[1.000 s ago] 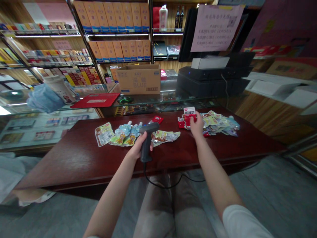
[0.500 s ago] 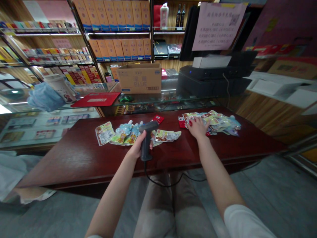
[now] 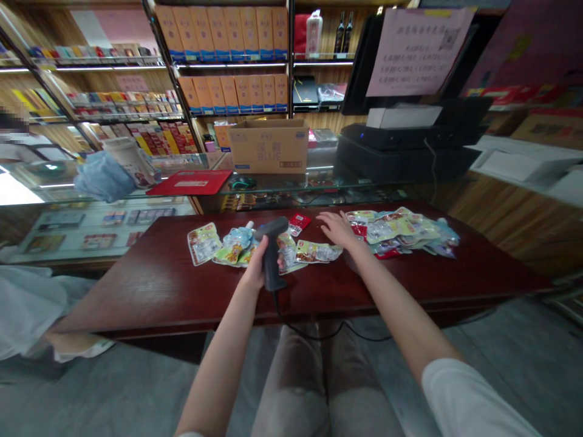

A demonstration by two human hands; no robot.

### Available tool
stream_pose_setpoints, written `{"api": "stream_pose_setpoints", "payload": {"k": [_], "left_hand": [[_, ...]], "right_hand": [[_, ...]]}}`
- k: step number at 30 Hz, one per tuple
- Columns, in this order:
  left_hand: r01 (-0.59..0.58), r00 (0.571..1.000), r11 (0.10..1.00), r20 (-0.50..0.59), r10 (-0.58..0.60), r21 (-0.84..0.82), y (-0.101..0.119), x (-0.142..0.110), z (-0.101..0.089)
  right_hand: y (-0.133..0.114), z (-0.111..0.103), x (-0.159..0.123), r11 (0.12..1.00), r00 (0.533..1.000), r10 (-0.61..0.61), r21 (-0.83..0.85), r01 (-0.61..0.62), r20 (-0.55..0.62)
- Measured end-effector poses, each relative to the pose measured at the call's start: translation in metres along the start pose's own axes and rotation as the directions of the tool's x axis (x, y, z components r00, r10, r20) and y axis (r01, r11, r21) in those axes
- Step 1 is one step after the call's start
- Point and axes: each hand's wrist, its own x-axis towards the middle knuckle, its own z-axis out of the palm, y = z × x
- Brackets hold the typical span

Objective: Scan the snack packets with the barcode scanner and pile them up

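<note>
My left hand (image 3: 256, 267) is wrapped round the grip of a black barcode scanner (image 3: 272, 258), held upright above the table. Behind and beside it lie snack pouches: a flat pouch (image 3: 203, 244), spouted blue-and-green pouches (image 3: 233, 246), and a yellow-green packet (image 3: 317, 252). A small red packet (image 3: 299, 224) sits farther back. My right hand (image 3: 339, 230) is open, fingers stretched leftward, just left of a heaped pile of pouches (image 3: 401, 227). I see nothing in its fingers, and part of the pile's left edge is hidden behind it.
The dark red table (image 3: 136, 285) backs onto a glass counter holding a cardboard box (image 3: 269, 149), a red folder (image 3: 189, 182) and a cup (image 3: 130, 161). A monitor and black machine (image 3: 364, 145) stand at right. The scanner's cable (image 3: 319, 337) hangs over my lap. Another person's clothing (image 3: 36, 303) shows at left.
My right hand has come off the pouch pile and moved left toward the small red packet. My left hand still holds the scanner in much the same place. The view has turned slightly left.
</note>
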Motion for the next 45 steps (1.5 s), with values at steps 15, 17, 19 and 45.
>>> {"api": "stream_pose_setpoints", "payload": {"k": [15,17,19,45], "left_hand": [[-0.045,0.999,0.999,0.022,0.045,-0.003,-0.002,0.001,-0.005],[-0.037,0.999,0.999,0.031,0.038,-0.013,-0.003,0.002,-0.006],[-0.021,0.999,1.000,0.042,0.022,-0.015,-0.003,0.002,-0.008],[-0.052,0.998,0.993,0.046,0.048,0.102,-0.005,-0.003,0.004]], "right_hand": [[0.002,0.032,0.021,0.999,0.999,0.023,0.029,-0.023,0.027],[0.006,0.030,0.019,0.988,0.998,0.065,0.137,-0.066,0.017],[0.009,0.029,0.017,0.963,0.995,0.091,0.250,-0.097,0.036],[0.037,0.013,0.029,-0.259,0.798,0.564,0.963,-0.070,0.210]]}}
